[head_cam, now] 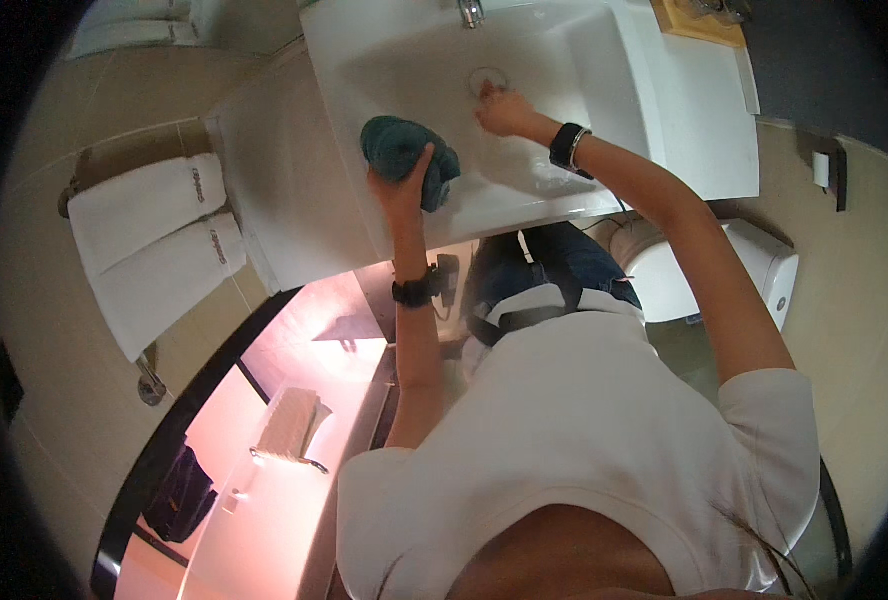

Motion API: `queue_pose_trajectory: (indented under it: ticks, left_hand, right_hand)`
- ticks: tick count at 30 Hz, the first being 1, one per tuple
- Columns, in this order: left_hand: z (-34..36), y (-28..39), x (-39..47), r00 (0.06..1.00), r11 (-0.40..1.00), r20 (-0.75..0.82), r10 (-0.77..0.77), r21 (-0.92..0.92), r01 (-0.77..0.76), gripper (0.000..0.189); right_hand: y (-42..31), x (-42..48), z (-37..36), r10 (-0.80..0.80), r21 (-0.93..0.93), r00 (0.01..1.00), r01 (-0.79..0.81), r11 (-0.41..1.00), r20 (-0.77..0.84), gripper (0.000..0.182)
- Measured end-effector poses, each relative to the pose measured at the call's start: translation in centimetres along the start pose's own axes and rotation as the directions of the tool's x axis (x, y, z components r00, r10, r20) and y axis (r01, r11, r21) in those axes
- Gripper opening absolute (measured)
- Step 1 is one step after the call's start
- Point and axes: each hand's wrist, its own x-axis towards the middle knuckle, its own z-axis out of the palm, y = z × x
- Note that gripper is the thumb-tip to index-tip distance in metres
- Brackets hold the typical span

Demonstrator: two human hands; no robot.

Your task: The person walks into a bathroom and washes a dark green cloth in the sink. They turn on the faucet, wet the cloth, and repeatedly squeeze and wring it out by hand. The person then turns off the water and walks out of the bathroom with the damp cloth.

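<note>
A bundled dark green cloth point(406, 154) is in my left hand point(402, 191), the thumb pressed along its side. It is held above the left front part of the white washbasin point(594, 90). My right hand point(505, 114) reaches down into the basin, with its fingertips at the round drain point(486, 81). The fingers are bent and blurred, and whether they grip the drain piece is not visible. A chrome faucet point(471, 12) stands at the back of the basin, beyond my right hand.
White towels point(155, 217) hang on a rail at the left. White counter point(294, 172) runs left of the basin. A wooden tray point(703, 26) with glassware sits at the back right. A white toilet point(744, 274) is at the right, and a pink-lit glass opening point(316, 420) lies at the lower left.
</note>
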Motion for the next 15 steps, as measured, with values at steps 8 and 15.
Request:
queue_pose_trajectory:
  ticks: [8, 15]
  left_hand:
    - [1.7, 0.2, 1.3, 0.904, 0.944, 0.272, -0.331, 0.083, 0.321, 0.05]
    - [5.7, 0.2, 1.6, 0.779, 0.963, 0.571, -0.257, 0.086, 0.255, 0.049]
  right_hand:
    - [3.0, 0.7, -4.2, -0.265, 0.128, 0.951, 0.286, 0.95, -0.159, 0.053]
    - [-2.2, -2.4, -6.3, -0.163, 0.703, 0.907, 0.406, 0.583, -0.389, 0.062]
